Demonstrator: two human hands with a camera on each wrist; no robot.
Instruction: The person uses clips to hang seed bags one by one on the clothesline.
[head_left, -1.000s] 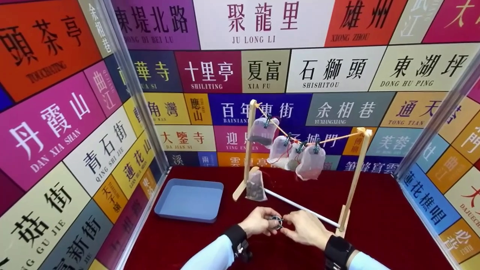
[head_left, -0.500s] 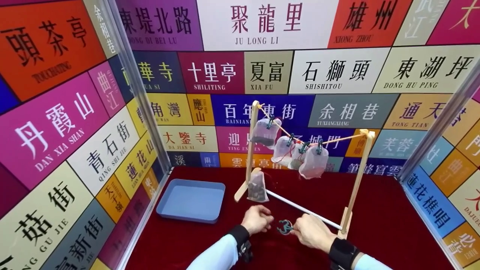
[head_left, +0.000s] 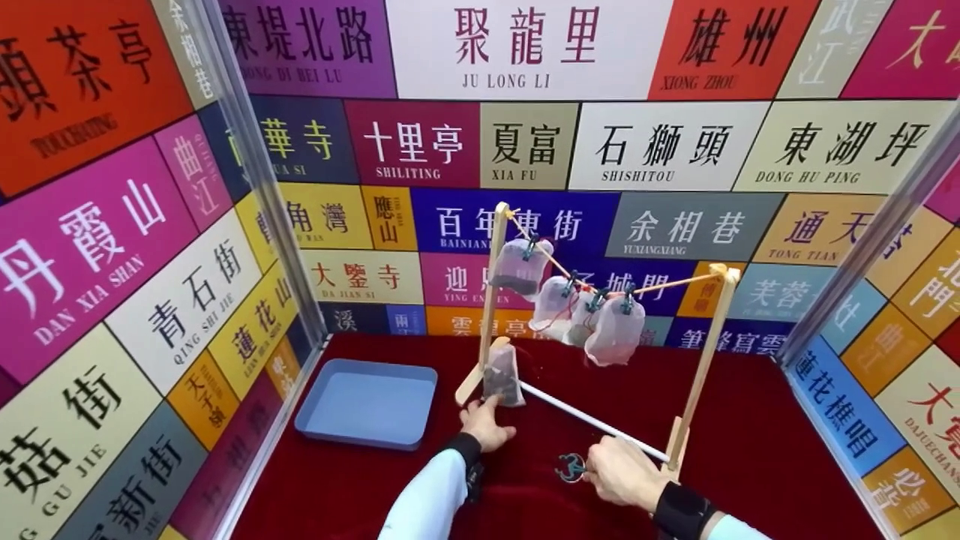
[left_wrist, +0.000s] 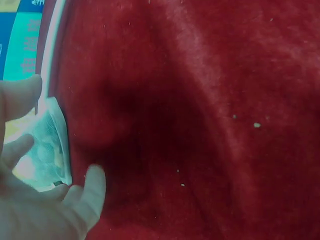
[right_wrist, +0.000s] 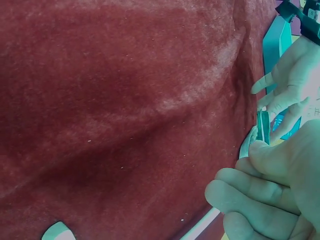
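Note:
A mesh drawstring bag with dark contents [head_left: 501, 371] stands against the foot of the left wooden post. My left hand [head_left: 486, 426] is at its lower front edge, fingertips overlapping the bag. In the left wrist view the thumb and fingers are spread around the mesh bag [left_wrist: 50, 150], not closed on it. Farther right, my right hand [head_left: 626, 472] pinches a small dark green clip [head_left: 570, 466] with a ring shape, held over the red cloth. The right wrist view shows the clip [right_wrist: 263, 127] between thumb and forefinger, the other fingers curled.
Several mesh bags, among them a white one [head_left: 615, 330], hang by green clips from an orange cord [head_left: 679, 281] strung between two wooden posts [head_left: 701, 367]. A white rod [head_left: 592, 420] joins the posts low down. Left of them lies a blue tray [head_left: 367, 401]. Sign-covered walls enclose the table.
Both hands were together at the clip; the left let go, and the right kept it. My left hand has since moved forward and left to the standing mesh bag.

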